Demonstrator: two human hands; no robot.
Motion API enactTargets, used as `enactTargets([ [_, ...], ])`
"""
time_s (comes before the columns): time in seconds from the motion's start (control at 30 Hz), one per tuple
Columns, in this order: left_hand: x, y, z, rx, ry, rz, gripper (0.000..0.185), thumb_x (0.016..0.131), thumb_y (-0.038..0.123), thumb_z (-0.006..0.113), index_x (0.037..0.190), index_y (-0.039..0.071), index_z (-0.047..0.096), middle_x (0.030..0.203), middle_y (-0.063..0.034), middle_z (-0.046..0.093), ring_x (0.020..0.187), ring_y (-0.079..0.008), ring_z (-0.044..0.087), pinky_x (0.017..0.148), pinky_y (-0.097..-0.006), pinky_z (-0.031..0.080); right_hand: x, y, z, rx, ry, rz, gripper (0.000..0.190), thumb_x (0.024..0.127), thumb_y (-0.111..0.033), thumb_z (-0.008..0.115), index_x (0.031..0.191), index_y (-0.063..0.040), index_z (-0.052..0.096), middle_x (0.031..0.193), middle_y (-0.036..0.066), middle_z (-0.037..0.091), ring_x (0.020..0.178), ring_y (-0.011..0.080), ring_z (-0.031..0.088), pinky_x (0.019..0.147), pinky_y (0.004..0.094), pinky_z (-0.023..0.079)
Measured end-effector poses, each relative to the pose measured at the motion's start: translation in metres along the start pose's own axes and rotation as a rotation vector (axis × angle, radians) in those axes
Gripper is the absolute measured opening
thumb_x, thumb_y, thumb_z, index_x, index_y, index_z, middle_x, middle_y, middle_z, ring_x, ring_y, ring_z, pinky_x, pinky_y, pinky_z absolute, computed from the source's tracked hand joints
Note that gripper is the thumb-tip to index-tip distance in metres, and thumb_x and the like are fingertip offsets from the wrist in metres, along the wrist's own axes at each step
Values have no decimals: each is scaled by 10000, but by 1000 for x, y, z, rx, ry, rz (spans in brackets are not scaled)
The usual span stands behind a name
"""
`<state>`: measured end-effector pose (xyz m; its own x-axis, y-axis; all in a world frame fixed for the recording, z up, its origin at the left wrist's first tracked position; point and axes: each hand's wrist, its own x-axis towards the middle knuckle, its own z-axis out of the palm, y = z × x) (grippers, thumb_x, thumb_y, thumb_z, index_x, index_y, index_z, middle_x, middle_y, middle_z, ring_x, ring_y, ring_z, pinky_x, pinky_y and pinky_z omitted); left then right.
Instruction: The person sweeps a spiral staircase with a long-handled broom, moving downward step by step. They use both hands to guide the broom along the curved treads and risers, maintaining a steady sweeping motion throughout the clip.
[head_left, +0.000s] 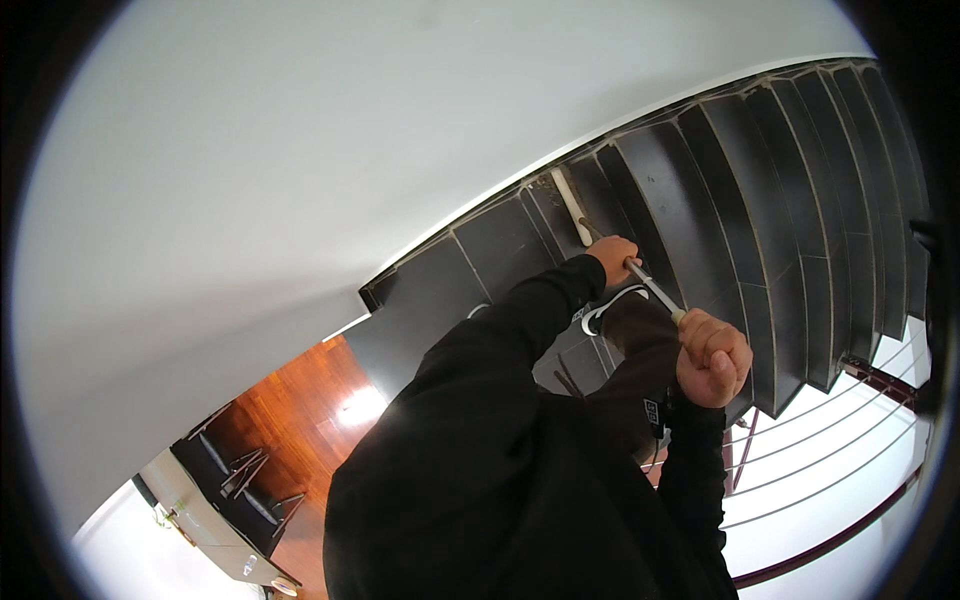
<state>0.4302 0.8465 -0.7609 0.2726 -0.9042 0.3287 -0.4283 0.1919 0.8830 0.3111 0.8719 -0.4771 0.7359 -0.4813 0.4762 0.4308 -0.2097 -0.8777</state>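
A broom with a long cream-coloured head (571, 204) rests on a dark stair tread close to the wall. My left hand (615, 259) is closed around the lower part of its metal handle (660, 292). Higher up, my right hand (712, 364) wraps the handle's end, near a pale collar. Beside the broom head, brownish dust (546, 186) lies on the tread. One of my shoes (616, 307), black with white edging, shows below my left hand; my sleeve mostly covers the other.
Dark tiled stairs (750, 195) curve off to the right along a white wall (300, 135). A railing with thin metal rods (817, 457) borders the stairs at lower right. At lower left are a wooden floor (307, 397), folding chairs (244, 469) and a table (217, 536).
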Motion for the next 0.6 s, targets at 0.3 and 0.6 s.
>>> enactTargets([
  [0.3, -34, 29, -28, -4, 2, -6, 342, 904, 235, 662, 691, 49, 470, 684, -160, 535, 714, -408, 521, 639, -497, 386, -7, -25, 26, 39, 21, -34, 305, 860, -194, 540, 615, -53, 426, 511, 38, 394, 458, 160, 352, 488, 331, 297],
  [0.6, 10, 19, -4, 39, -32, 45, 330, 902, 264, 646, 679, 53, 527, 716, -160, 569, 768, -396, 561, 691, -498, 426, -30, -28, 35, -203, 187, -67, 289, 903, -194, 529, 668, -45, 455, 572, 48, 442, 522, 176, 396, 615, 361, 376],
])
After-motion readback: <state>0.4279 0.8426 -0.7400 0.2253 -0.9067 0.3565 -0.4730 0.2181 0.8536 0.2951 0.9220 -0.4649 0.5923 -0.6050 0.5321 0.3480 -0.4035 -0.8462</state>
